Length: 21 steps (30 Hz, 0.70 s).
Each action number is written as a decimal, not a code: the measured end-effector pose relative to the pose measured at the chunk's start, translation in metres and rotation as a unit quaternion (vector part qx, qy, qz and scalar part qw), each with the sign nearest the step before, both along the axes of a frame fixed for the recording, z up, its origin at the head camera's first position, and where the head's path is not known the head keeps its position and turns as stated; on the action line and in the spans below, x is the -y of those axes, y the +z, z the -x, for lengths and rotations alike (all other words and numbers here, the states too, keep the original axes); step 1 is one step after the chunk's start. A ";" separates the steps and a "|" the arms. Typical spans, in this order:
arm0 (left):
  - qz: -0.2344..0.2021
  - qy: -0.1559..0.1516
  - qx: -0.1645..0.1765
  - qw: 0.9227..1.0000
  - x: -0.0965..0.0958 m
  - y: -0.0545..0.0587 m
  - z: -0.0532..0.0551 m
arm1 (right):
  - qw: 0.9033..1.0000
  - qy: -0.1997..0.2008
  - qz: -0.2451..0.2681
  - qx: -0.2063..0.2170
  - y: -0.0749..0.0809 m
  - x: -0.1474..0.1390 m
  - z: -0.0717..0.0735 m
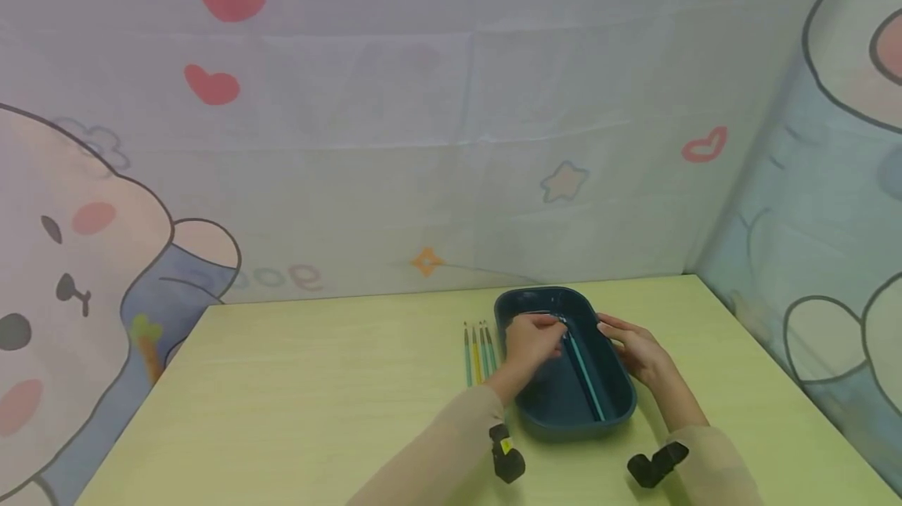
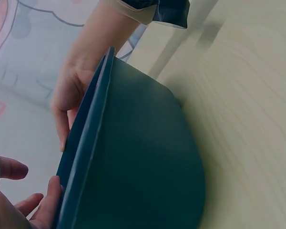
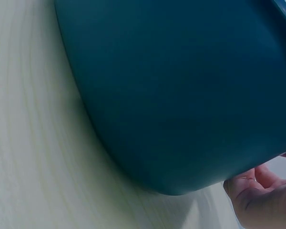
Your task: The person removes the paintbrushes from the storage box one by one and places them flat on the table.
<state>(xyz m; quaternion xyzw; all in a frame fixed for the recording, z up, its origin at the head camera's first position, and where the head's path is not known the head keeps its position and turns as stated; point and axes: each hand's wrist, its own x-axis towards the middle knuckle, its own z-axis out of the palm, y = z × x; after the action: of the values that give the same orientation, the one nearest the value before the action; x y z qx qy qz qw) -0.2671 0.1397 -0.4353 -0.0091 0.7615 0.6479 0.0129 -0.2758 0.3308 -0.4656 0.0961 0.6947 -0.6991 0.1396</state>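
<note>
A dark teal rectangular tray (image 1: 524,408) stands on the table toward the right. My left hand (image 1: 532,341) reaches over its left side, fingertips near the upper end of a slim teal-handled paintbrush (image 1: 588,381) lying inside. In the left wrist view the left thumb and fingers (image 2: 50,202) are spread apart by the rim, with nothing visible between them. My right hand (image 1: 641,357) touches the tray's right rim with extended fingers. Left of the tray lie several thin paintbrushes (image 1: 477,357) with green and yellow handles, partly hidden by the left forearm.
The pale yellow wood-grain table (image 1: 317,396) spreads widely to the left of the tray. A cloth backdrop (image 1: 366,114) with printed hearts and cartoon figures hangs behind it and along the right side.
</note>
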 end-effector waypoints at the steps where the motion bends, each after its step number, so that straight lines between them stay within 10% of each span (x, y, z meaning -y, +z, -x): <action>1: 0.007 0.000 0.002 1.000 -0.001 0.000 0.000 | 1.000 0.002 0.000 -0.002 0.000 0.000 0.000; 21: 0.046 -0.014 0.069 0.996 -0.011 0.006 0.012 | 1.000 -0.003 0.030 -0.005 0.000 -0.002 0.000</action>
<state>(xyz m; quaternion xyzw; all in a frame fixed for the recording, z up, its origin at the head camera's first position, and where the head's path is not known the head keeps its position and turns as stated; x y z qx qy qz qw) -0.2790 0.1507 -0.4291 -0.0441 0.7879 0.6097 0.0740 -0.2758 0.3328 -0.4656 0.0908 0.6740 -0.7202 0.1371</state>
